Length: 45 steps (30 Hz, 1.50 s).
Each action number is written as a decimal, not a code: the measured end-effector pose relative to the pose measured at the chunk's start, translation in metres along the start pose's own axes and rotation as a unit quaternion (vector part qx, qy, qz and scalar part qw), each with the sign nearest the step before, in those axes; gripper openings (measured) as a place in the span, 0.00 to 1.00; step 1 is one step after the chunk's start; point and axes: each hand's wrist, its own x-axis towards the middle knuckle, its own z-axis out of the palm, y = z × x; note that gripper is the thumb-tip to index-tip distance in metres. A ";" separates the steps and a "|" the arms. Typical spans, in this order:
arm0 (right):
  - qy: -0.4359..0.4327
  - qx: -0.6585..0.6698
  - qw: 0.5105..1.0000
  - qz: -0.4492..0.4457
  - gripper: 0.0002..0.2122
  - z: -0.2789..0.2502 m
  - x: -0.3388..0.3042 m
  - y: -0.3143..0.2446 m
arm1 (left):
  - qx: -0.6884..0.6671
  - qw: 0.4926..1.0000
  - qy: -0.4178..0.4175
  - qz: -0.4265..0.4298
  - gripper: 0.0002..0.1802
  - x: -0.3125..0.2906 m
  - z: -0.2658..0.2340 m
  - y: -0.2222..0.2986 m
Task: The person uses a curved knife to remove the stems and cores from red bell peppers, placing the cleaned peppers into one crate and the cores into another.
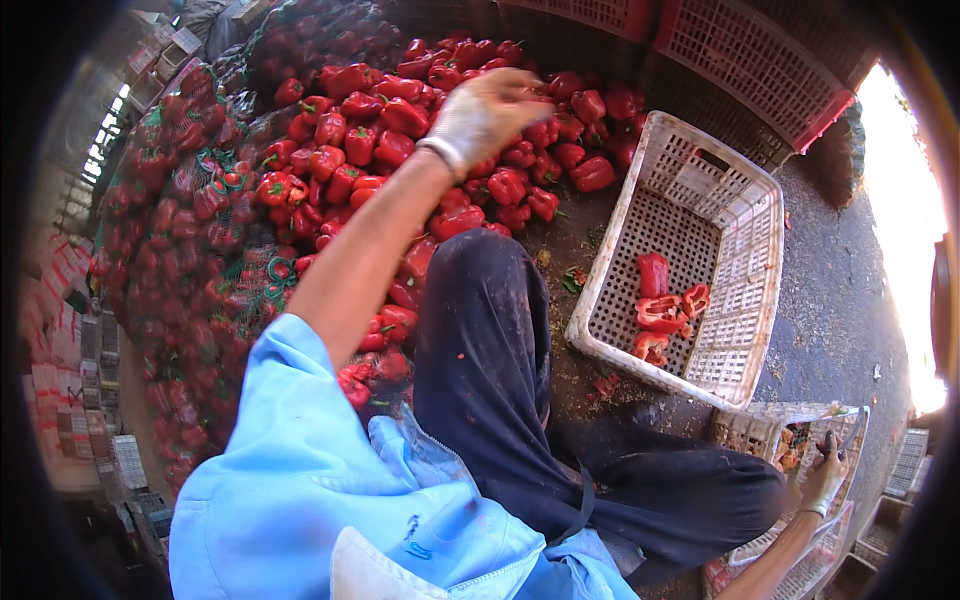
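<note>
My left hand [487, 115], in a pale glove, reaches over the far part of a heap of red bell peppers [405, 118]. Its fingers are curved and apart, slightly blurred, with no pepper plainly in them. Off to the lower right, my gloved right hand [824, 478] is closed around what looks like a knife [853, 432], its thin grey blade pointing away from me. That hand is over a low crate [745, 428] with yellowish scraps inside. Between my hands stands a white plastic crate [612, 250] holding several cut pieces of red pepper [660, 313].
Net sacks full of red peppers [180, 260] are piled along the left. Red and white crates [745, 65] stand at the back. My bent knees [485, 300] lie between heap and crate. Seeds and scraps dot the dark floor [825, 280].
</note>
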 end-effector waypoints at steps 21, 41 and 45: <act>-0.049 0.009 0.998 0.033 0.10 0.043 0.034 -0.128 | 0.663 0.731 -0.131 -0.093 0.28 0.014 0.048 -0.318; 0.027 0.224 0.949 0.222 0.14 0.039 0.067 -0.214 | -0.375 0.908 0.033 -0.183 0.25 0.014 -0.038 -0.132; -0.098 0.412 0.842 0.334 0.15 0.036 0.102 -0.299 | -0.505 0.835 -0.095 -0.194 0.20 0.015 -0.014 -0.043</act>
